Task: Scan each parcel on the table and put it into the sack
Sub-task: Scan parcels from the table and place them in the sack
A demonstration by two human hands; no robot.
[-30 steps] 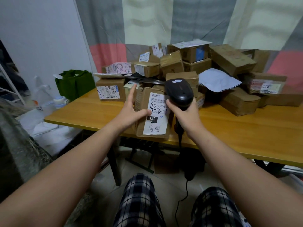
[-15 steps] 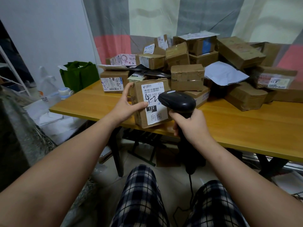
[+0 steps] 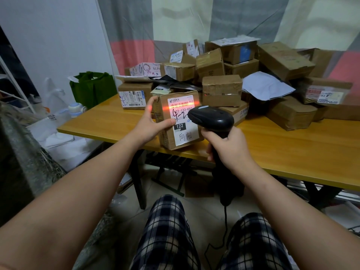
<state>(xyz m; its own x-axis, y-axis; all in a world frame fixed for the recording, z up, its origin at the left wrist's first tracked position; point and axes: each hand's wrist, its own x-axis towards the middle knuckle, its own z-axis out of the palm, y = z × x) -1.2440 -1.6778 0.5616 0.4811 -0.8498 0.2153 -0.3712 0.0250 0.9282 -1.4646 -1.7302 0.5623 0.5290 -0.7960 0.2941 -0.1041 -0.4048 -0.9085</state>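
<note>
Now the left hand (image 3: 152,123) grips the box (image 3: 167,137); the right hand (image 3: 230,147) grips the scanner (image 3: 211,118). Hold the beam (image 3: 165,107) level across the barcode (image 3: 181,103).

held parcel (image 3: 176,121) white label: "122-122-007", black tag "122", handwritten "向阳" | pink-patterned box (image 3: 145,69): "XUPI"

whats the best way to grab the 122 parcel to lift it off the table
Take the 122 parcel by its long left edge, from the left: it stands upright at the table edge, that side is free, and the left hand grips there. The scanner blocks the right.
</note>
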